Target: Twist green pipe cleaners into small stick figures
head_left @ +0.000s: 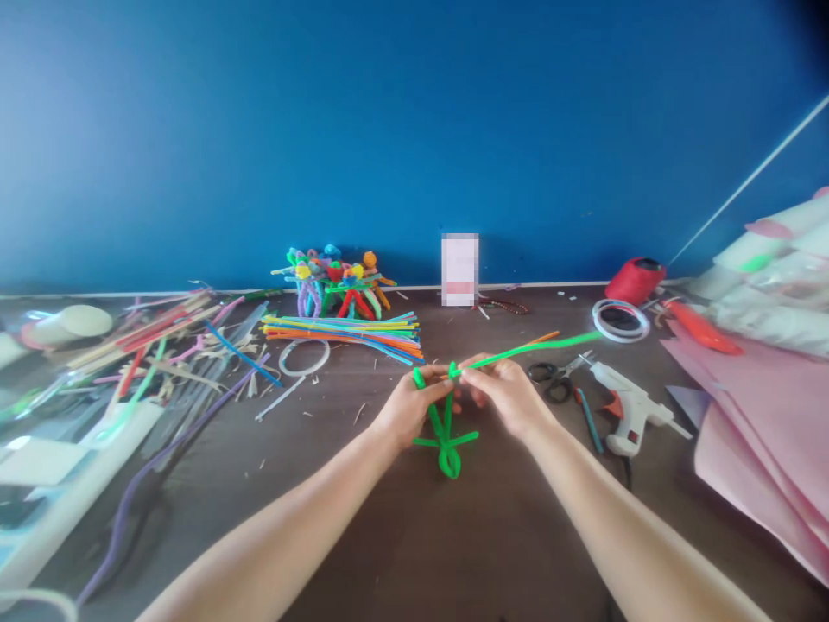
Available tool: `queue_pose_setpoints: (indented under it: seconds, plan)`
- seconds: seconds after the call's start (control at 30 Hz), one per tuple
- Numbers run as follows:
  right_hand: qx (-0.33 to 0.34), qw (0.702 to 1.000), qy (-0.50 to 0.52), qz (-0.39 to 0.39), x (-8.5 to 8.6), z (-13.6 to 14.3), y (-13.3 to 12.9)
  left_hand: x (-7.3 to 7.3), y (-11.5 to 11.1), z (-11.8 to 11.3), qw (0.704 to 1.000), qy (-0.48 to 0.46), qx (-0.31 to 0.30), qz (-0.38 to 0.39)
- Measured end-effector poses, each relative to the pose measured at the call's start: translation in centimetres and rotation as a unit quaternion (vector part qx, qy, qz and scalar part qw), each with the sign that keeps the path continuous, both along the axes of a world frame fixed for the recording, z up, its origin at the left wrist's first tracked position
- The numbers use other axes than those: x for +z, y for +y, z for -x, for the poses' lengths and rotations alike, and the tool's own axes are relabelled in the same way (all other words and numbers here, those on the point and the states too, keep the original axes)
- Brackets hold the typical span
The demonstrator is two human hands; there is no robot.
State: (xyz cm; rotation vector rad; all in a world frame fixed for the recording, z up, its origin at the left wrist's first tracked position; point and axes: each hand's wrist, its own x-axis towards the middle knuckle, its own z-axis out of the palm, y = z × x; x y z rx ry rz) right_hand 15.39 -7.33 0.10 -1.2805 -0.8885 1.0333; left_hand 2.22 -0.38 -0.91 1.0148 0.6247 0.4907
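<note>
Between my fingers hangs a green pipe cleaner figure (446,432), with a loop at its lower end, two short arms sticking out sideways and two legs pointing up. My left hand (413,404) is closed on its legs. A long straight green pipe cleaner (531,349) runs from the figure's leg out to the upper right. My right hand (498,389) pinches that strand close to the figure. Some of the fingertips are hidden behind the hands.
Finished pipe cleaner figures (337,281) stand by the wall, behind a bundle of coloured pipe cleaners (343,332). Scissors (560,377), a glue gun (631,406), red thread (635,280) and pink sheets (757,397) lie right. Loose strips (155,363) clutter the left.
</note>
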Motion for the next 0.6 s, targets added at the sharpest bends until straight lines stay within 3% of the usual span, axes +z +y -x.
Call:
queue_pose_setpoints:
  seconds: [0.27, 0.6]
  plan:
    - [0.015, 0.999, -0.027, 0.018, -0.47, 0.78, -0.02, -0.58, -0.28, 0.15, 1.000, -0.014, 0.008, -0.002]
    - [0.042, 0.999, 0.018, 0.023, -0.45, 0.59, -0.35, -0.72, -0.69, 0.00, 0.999, 0.044, 0.028, -0.007]
